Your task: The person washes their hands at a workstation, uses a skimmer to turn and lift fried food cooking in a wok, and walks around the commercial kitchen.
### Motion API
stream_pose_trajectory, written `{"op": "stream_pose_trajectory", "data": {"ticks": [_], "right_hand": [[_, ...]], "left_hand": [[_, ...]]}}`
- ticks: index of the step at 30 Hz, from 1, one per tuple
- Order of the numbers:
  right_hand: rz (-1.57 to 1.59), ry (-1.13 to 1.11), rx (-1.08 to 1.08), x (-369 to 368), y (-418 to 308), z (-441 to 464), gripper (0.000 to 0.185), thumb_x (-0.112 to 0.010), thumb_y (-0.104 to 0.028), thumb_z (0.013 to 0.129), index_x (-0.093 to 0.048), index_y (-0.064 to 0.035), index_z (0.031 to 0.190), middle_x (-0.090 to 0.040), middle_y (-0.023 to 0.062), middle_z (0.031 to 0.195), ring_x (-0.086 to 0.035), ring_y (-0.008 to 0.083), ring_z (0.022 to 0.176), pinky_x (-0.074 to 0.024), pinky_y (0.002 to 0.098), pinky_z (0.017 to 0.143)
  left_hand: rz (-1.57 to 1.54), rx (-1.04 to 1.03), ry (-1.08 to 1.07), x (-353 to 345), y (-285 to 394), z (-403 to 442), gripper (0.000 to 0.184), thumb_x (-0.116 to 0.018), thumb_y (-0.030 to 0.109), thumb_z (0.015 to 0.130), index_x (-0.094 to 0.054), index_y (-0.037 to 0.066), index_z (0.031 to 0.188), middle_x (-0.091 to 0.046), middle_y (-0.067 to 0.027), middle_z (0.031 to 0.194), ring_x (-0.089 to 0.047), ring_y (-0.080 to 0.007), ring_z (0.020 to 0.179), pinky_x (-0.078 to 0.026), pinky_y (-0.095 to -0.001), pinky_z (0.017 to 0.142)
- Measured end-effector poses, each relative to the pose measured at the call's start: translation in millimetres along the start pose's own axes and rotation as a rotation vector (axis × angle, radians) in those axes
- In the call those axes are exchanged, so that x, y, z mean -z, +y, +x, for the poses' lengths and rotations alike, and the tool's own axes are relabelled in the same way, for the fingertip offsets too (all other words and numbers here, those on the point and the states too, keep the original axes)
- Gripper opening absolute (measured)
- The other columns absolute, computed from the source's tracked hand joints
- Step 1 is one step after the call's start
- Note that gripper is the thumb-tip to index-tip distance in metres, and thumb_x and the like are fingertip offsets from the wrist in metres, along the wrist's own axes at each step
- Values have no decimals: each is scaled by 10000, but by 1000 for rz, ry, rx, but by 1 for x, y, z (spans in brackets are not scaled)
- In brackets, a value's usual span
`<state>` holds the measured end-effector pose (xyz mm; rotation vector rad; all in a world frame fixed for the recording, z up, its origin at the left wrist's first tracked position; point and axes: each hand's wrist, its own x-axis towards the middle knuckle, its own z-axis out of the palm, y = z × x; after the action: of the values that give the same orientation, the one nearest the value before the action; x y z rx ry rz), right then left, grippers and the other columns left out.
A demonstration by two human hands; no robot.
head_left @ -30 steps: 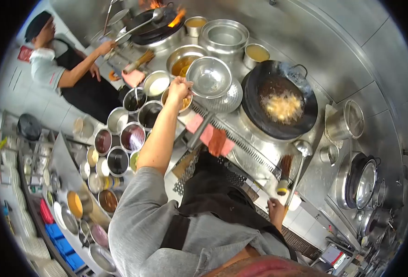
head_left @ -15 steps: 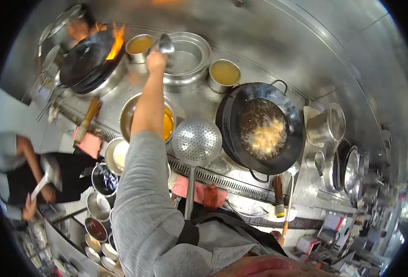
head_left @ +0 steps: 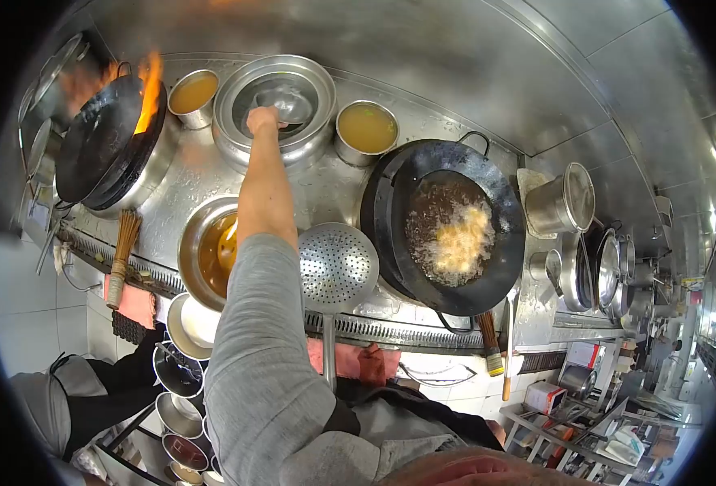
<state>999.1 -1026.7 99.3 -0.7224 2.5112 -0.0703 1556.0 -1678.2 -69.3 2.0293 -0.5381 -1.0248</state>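
My left hand (head_left: 264, 120) grips the rim of a metal bowl (head_left: 289, 105), which is held inside the mouth of a large round steel pot (head_left: 316, 139). Only a small part of my right hand (head_left: 497, 431) shows at the lower right, by my dark apron; its fingers are hidden. Pale food (head_left: 461, 241) bubbles in dark oil in a large black wok (head_left: 500, 279). A perforated strainer (head_left: 338, 263) lies left of this wok, its handle pointing towards me. A ladle (head_left: 510, 340) with a wooden handle end rests to the wok's lower right.
Flames rise by another wok (head_left: 99, 146) at the left. Pots of yellowish liquid (head_left: 366, 128) flank the steel pot. A basin (head_left: 200, 243) stands beside my forearm. Bamboo brushes (head_left: 123, 251) lie on the counter edge. Part of a co-worker (head_left: 74, 401) shows at the lower left.
My left hand has carried the bowl from beside the strainer over to the steel pot and into its mouth. The view has shifted, and the co-worker has moved lower in it. My right hand has left the ladle.
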Motion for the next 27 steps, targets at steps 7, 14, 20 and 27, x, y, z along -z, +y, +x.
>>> {"op": "stream_pose_trajectory", "data": {"ticks": [7,14,20,27], "right_hand": [[31,17,223,-2,26,42,222,-595,-115,790,-614,51,936,-645,127,731,-638,166,552,-487,259,447],[188,21,426,-1,46,99,212,-573,-134,824,-610,52,919,-643,144,725,-641,159,604,-501,277,517],[218,4,632,17,55,129,241,-561,-124,835,-574,69,978,-590,81,705,-554,124,626,-442,253,565],[495,-154,761,40,64,154,198,-555,-96,858,-588,29,1008,-612,72,779,-583,112,639,-453,226,550]], "left_hand": [[-554,-60,33,25,-4,-58,226,-379,-43,770,-457,-148,954,-568,-195,714,-582,-247,488,-387,-311,347],[-529,-196,-25,65,-1,-152,301,-347,-44,759,-414,-144,1036,-513,-137,615,-528,-185,443,-312,-316,326],[-691,-183,-94,83,-34,-273,176,-360,-96,741,-480,-174,843,-584,-223,701,-611,-266,524,-318,-295,338],[-605,-118,-107,68,-118,-385,99,-380,-85,768,-475,-106,788,-553,-190,671,-595,-246,525,-338,-266,354]]}}
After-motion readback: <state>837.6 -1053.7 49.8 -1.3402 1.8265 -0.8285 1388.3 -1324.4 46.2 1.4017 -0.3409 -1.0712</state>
